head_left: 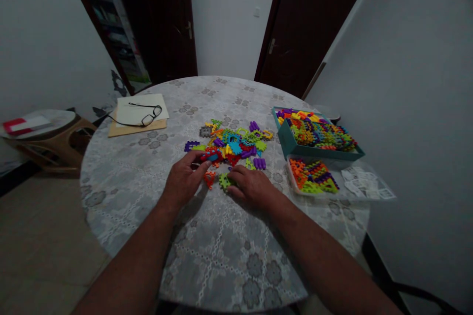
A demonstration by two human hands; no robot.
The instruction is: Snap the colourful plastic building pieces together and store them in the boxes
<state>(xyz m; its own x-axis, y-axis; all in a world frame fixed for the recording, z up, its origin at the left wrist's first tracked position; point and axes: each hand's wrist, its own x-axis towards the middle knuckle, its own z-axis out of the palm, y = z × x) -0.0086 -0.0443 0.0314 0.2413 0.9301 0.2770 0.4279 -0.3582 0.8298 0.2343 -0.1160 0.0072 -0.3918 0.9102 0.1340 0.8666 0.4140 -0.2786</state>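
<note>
My left hand [184,177] is closed on a small red and blue toy piece [211,156], pinched between thumb and fingers at the near edge of the pile. My right hand [253,187] has its fingers closed on a lime-green notched building piece [223,182] near the tabletop. An orange triangular piece [209,179] lies between the two hands. Just beyond them spreads a loose pile of plastic building pieces [234,145] in purple, yellow, blue, red and green. A purple ridged piece [259,163] rests right of the pile.
To the right stands a teal box [290,142] packed with sorted pieces. A clear plastic tray [293,184] in front of it holds more pieces, with white pieces [364,182] beside them. Eyeglasses [148,119] lie on papers [121,108] at the left. A patterned cloth [221,256] covers the round table.
</note>
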